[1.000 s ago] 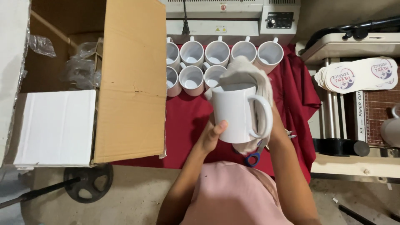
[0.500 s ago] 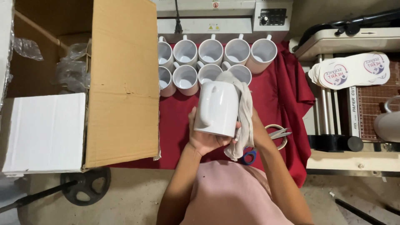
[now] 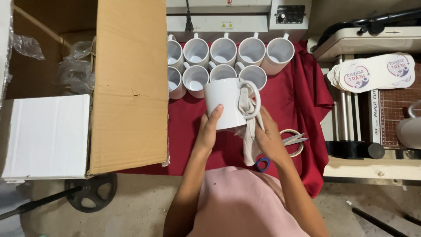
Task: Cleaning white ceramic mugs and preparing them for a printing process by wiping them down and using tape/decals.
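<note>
Since half a second ago the mug (image 3: 226, 103) has turned, so its handle now faces right where its plain side showed, held over the red cloth (image 3: 280, 105) just before the rows of mugs (image 3: 223, 59). Left hand (image 3: 209, 127) grasps its wall, while right hand (image 3: 267, 136) clutches a white rag (image 3: 248, 131) threaded through the handle. Glazed ceramic looks stiff, slippery and breakable, fairly weighty, so body or handle seems the safest hold.

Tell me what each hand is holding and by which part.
The left hand grips the white mug by its side wall. The right hand holds a whitish cloth against the mug beside its handle.
</note>
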